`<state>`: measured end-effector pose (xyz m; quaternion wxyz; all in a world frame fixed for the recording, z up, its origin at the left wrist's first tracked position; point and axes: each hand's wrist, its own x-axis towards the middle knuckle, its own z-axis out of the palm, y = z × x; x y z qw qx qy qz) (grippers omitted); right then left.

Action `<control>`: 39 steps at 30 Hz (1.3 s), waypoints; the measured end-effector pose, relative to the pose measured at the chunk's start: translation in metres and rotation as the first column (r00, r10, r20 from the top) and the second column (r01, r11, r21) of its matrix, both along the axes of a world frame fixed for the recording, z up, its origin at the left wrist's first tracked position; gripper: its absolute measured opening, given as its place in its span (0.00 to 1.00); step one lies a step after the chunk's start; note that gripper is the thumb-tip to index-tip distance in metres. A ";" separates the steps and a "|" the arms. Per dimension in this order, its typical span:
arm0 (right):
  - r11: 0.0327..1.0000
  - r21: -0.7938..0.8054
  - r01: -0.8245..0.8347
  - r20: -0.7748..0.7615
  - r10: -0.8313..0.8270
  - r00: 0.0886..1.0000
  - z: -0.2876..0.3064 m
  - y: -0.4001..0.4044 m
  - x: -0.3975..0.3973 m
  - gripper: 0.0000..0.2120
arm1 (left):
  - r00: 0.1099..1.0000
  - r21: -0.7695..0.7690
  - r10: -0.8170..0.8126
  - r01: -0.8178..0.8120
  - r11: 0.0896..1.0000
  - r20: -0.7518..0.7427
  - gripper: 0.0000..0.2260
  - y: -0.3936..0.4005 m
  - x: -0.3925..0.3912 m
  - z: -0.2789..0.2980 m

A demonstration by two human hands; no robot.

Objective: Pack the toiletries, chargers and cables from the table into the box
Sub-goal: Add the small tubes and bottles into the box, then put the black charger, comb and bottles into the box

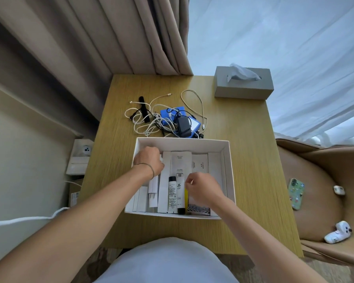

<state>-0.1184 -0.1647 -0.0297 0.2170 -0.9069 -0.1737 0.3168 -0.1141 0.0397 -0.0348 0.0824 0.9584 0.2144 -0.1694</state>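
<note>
A white open box [227, 160] sits on the wooden table [249, 160], filled side by side with white toiletry cartons and a white tube with a black cap [173, 193]. My left hand [148, 160] is inside the box's far left corner, fingers curled on a small white item there. My right hand [202, 187] is over the box's near right part, fingers pinched on a yellow item [186, 194] that is mostly hidden. Behind the box lies a tangle of white cables [149, 119], a black charger [183, 124] and blue packs [172, 113].
A grey tissue box [243, 84] stands at the table's far right corner. A tan chair [315, 201] to the right holds a phone [295, 194], an earbud case and a white gadget. Curtains hang behind the table. A white cord runs along the left.
</note>
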 end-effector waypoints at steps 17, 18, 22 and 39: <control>0.962 0.261 0.074 0.153 -0.117 0.981 0.074 0.052 0.083 0.09 | 0.879 -0.059 -0.075 0.116 0.991 0.471 0.05 0.006 -0.008 0.079; 0.962 0.262 0.075 0.161 -0.120 0.980 0.077 0.057 0.088 0.09 | 0.877 -0.084 -0.048 0.100 0.991 0.479 0.04 0.013 -0.002 0.081; 0.968 0.235 0.092 0.180 -0.136 0.974 0.082 0.072 0.112 0.09 | 0.895 -0.224 0.108 -0.009 0.974 0.434 0.02 0.051 0.023 0.076; 0.981 0.124 0.151 0.215 -0.175 0.961 0.050 0.104 0.172 0.11 | 0.932 -0.190 0.346 -0.323 0.927 0.107 0.11 0.153 0.163 0.016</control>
